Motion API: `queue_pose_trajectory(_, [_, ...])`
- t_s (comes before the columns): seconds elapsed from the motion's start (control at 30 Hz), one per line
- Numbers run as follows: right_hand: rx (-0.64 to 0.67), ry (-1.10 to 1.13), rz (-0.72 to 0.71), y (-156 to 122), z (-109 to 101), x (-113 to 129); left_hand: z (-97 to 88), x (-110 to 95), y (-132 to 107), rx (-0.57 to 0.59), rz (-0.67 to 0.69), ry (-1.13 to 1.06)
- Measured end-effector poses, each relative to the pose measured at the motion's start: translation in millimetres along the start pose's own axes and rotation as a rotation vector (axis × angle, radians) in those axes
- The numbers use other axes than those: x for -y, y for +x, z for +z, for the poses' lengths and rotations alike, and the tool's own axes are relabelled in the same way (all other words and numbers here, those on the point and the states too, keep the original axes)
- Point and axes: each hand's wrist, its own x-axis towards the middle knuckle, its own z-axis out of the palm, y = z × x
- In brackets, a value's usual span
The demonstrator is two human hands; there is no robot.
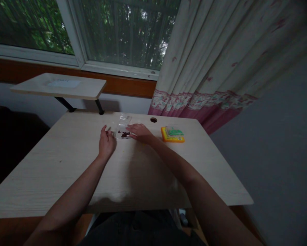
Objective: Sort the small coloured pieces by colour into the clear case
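A small clear plastic box [119,136] lies toward the back of the table with its clear lid [124,118] folded back toward the window. Inside it are small dark reddish-brown pieces [125,134], mostly toward the near side. My right hand [141,133] reaches in from the right, its fingers and thumb closed at the box's right side. Just left of the box is my left hand [107,142], fingers curled round something small and greyish that is too small to make out.
To the right, a yellow-orange box [165,135] bears a clear case with green contents [175,131]. A round cable hole [154,120] sits near the table's [66,171] back edge. A raised shelf [89,89] with a paper stands at back left; a curtain [194,85] hangs behind.
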Motion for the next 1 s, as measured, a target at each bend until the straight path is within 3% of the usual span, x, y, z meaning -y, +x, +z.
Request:
queue_pose_trajectory(0.3, [-0.138,0.287,0.071,0.9,42.5,-6.7,-0.2,-2.4,0.6,0.107,0.082,0.215])
queue_pose_trajectory(0.6, [-0.081,0.347,0.055,0.8,28.3,1.9,1.7,2.8,1.7,0.121,0.143,0.242])
queue_pose_trajectory(0.77, [-0.095,0.355,0.095,-21.7,-18.8,-8.4,3.0,3.0,0.2,0.112,0.167,0.163])
queue_pose_trajectory(1.0, [-0.269,0.337,0.336,-130.3,-130.0,-67.1,3.4,-1.6,-1.2,0.119,0.176,0.190])
